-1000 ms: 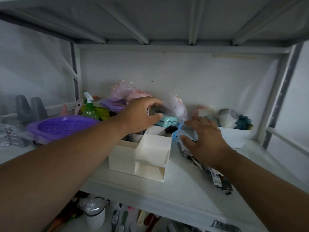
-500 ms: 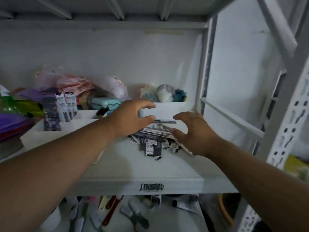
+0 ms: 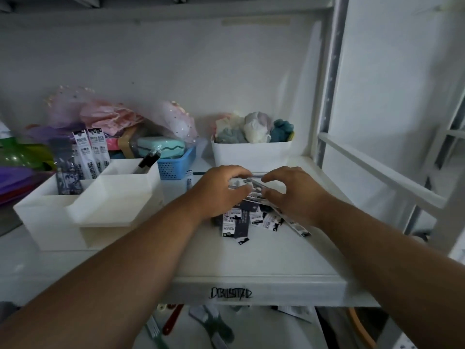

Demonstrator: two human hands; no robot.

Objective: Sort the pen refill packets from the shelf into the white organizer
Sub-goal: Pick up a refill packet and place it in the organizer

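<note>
Gathering a loose heap of pen refill packets (image 3: 254,217) on the shelf (image 3: 251,263), a person works with both hands directly over the pile. The left hand (image 3: 221,190) has its fingers curled down around the top packets, and the right hand (image 3: 294,190), just beside it, pinches the other end of the same few; how many are caught between them is hard to tell. The rest of the heap fans out beneath and toward the wrists. These slim, flat sleeves look light, bendy and slick, likely to slide over one another, so a squared stack pinched across its width near the middle should hold better than a grab at one end. To the left of the left hand stands the white organizer (image 3: 83,205), with several packets already upright in its back compartment (image 3: 90,154). Beyond the hands sit a white bin (image 3: 251,157) of soft items and, farther left, a blue basket (image 3: 176,165).
</note>
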